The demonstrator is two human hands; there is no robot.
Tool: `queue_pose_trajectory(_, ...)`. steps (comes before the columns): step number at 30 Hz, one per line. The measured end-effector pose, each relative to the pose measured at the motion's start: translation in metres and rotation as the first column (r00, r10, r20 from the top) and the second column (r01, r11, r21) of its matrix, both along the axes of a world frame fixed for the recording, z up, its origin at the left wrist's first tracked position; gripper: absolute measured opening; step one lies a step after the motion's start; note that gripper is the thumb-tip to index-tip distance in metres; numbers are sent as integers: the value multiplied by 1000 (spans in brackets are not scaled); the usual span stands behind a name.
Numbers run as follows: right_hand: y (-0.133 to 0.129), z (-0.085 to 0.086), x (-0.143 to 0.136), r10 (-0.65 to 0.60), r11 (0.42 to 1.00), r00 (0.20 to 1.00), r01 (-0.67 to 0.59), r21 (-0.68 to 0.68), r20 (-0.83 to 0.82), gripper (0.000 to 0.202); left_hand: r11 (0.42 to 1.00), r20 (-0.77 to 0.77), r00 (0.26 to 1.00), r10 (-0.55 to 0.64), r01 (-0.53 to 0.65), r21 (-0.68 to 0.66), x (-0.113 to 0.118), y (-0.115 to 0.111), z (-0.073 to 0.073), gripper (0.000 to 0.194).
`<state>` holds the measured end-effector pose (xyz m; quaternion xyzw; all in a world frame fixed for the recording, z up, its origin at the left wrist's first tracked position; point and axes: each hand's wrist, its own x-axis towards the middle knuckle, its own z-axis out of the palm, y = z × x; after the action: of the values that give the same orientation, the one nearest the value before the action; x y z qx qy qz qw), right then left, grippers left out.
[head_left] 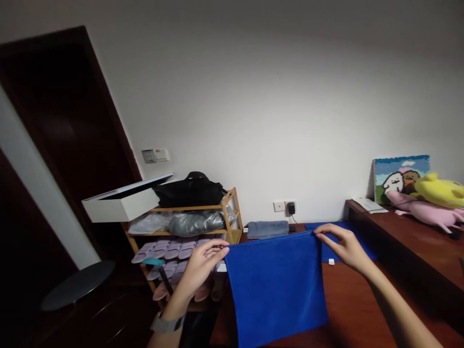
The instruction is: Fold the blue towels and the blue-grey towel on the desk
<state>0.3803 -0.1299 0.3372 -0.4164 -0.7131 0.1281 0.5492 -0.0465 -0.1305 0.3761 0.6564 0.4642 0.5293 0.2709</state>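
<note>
Fingers w/ cloth; rack w/ slprs

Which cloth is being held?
The hanging blue cloth, pinched by the left hand and right hand; the other blue cloth and folded greyish cloth lie behind it.

The blue cloth, its lower left corner cut off below, hides part of the worktop. The right edge crops a yellow plush toy.
</note>
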Motion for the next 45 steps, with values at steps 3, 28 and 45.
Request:
queue_pose_trajectory(3, -29, 2, 15, -47, 999, 998, 47, 28, 28, 33, 1000, 2, 1000, -24, 24, 5, 8, -9, -2, 41)
queue_pose_trajectory(28, -34, -33, 25, -147, 981, 943, 101, -163, -299, 48, 993, 209, 971, -112, 115, -2, 46, 51, -50, 34)
queue_pose_trajectory(45, -88, -24, 37, -300, 945, 891, 326, 19, -341, 29, 985, 236, 971, -43, 1, 174, 46, -6, -37, 31)
